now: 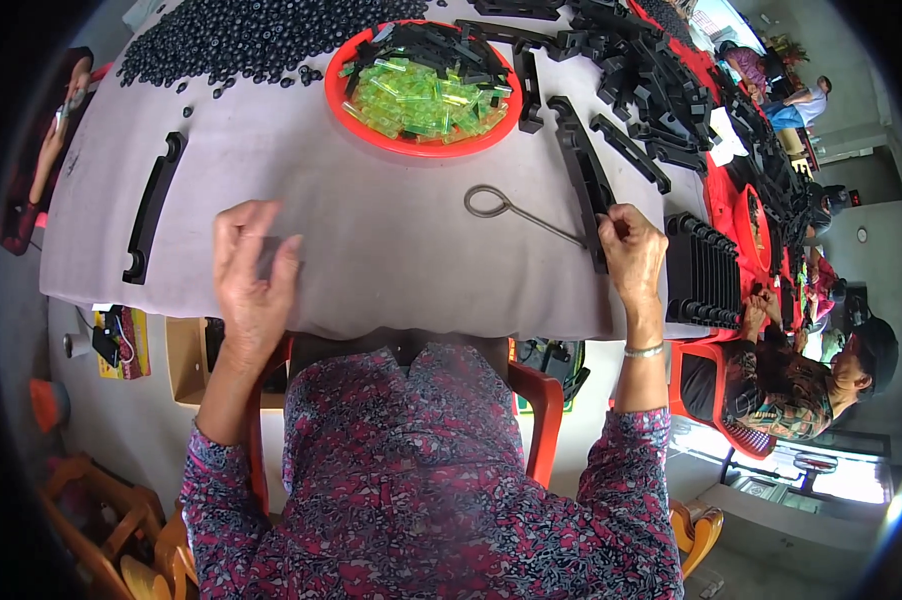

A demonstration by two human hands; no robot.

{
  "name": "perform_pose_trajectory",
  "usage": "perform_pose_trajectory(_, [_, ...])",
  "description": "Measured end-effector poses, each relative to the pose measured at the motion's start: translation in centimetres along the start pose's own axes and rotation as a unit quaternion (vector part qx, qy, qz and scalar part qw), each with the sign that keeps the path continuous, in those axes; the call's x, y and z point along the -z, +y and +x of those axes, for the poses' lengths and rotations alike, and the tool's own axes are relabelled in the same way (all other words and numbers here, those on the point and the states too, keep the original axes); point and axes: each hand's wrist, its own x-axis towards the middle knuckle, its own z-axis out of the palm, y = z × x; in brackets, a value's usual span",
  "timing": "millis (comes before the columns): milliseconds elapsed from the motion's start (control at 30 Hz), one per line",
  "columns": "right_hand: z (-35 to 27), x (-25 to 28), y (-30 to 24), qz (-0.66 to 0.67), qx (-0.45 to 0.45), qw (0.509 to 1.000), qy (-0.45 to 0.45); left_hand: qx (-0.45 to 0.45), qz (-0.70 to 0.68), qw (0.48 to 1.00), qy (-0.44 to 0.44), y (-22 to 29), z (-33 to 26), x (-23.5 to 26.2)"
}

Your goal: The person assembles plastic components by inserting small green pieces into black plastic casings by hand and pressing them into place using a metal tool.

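1. Left hand (254, 275) hovered over or rested on the grey-covered tabletop (391, 240), near its front edge; the fingers (233, 225) were loosely curled, and a small dark piece appeared between thumb and fingers, though blur kept me from telling whether it was gripped.
2. Right hand (631, 250) sat at the right front of the tabletop, its fingers closed on the near end of a long black plastic strip (583, 165).
3. That strip ran away from the person toward the pile of black plastic parts (661, 70) at the far right.
4. A wire hook tool with a looped end (501, 205) lay flat between the two hands, its straight end reaching toward the right hand.
5. A red round tray (423, 85) stood at the far centre, holding translucent green pieces and black parts.
6. A heap of small black round pieces (241, 35) covered the far left.
7. A curved black handle-shaped part (153, 205) lay alone at the left, well apart from the left hand.
8. A stack of black ribbed parts (703, 270) stood just right of the right hand.
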Motion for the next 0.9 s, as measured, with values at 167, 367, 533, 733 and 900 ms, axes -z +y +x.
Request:
perform_pose_trajectory(167, [-2.1,0.1,-6.1,0.006,0.185,0.983,-0.010,-0.055,-0.038,0.997,-0.043,3.4,1.6,-2.1])
perform_pose_trajectory(367, [-3.1,-1.4,-9.9,0.073,0.271,0.959,-0.043,-0.120,-0.024,0.989,-0.080,5.9,3.1,-4.1])
perform_pose_trajectory(533, [-4.2,-3.3,-11.8,0.121,0.218,0.967,-0.059,0.006,-0.108,0.994,-0.030,6.3,0.8,-5.2])
perform_pose_trajectory(733, [-7.3,-5.7,-16.3,0.174,0.176,0.968,-0.048,0.241,-0.493,0.827,-0.127,8.7,-1.0,-6.7])
perform_pose_trajectory(900, [-7.6,-5.9,-18.7,0.305,0.113,0.940,-0.105,0.246,-0.371,0.878,-0.174,7.1,0.1,-5.3])
